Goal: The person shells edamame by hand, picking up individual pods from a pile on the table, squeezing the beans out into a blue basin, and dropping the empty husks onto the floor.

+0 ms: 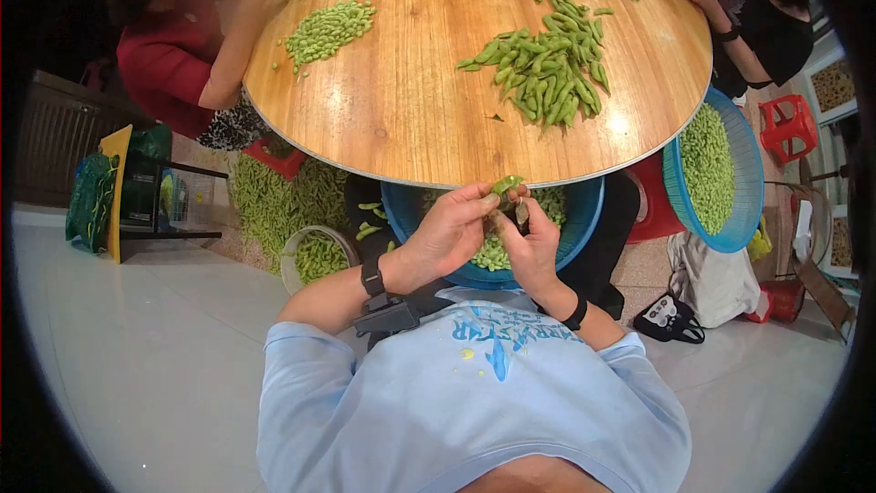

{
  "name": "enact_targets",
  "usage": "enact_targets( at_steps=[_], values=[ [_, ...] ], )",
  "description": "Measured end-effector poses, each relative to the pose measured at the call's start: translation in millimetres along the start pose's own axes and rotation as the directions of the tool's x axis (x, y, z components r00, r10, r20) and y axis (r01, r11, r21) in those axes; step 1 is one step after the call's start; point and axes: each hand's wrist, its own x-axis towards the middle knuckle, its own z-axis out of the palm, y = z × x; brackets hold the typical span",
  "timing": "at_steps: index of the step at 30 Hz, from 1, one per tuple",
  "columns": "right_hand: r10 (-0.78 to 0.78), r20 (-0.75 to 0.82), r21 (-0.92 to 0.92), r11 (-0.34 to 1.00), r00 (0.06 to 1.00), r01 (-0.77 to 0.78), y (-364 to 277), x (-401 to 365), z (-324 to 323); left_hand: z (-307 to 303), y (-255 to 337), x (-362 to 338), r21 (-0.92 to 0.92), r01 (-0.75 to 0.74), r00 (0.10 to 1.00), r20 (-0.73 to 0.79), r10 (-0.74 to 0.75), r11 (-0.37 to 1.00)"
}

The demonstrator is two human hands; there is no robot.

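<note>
Where blue basin sat under the table edge, left hand and right hand both pinched one green pod at fingertips — just above the basin. Farther out — pod pile on round wooden table.

We see bright overhead light glaring on the table at its right edge; fisheye bending blackens the corners.

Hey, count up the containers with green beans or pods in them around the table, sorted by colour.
Blue baskets: 2
Pale tub: 1
Total: 3
</note>
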Motion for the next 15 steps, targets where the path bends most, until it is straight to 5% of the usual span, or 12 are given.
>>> enact_targets(
  at_steps=[3,5,7,9,13,15],
  values=[
    [-0.005,0.102,0.014,1.000,0.995,0.003,-4.5,-0.9,-13.4,2.9,12.1,-2.4,0.033,-0.016,0.996,-0.089,0.019,0.999],
    [-0.012,0.153,0.039,0.999,0.988,0.006,-4.9,4.2,-24.5,-2.6,22.7,-8.7,0.260,-0.183,0.970,-0.110,0.218,0.948],
    [0.143,0.271,0.212,0.956,0.952,-0.203,-18.1,8.2,-33.3,-10.4,28.8,-12.5,0.307,-0.158,0.953,-0.199,0.226,0.938],
    [0.133,0.301,0.172,0.967,0.944,-0.191,-19.3,8.8,-35.9,-18.1,30.2,-15.3,0.648,-0.001,0.973,-0.176,0.151,0.761],
    [0.206,0.370,0.134,0.953,0.906,-0.271,-16.9,3.7,-24.8,-8.9,10.7,-14.6,0.345,0.027,0.985,-0.168,0.033,0.938],
    [0.201,0.306,0.094,0.966,0.931,-0.239,-9.7,3.3,-26.2,-12.5,15.8,-17.4,0.388,0.007,0.989,-0.139,0.051,0.921]
  ],
)
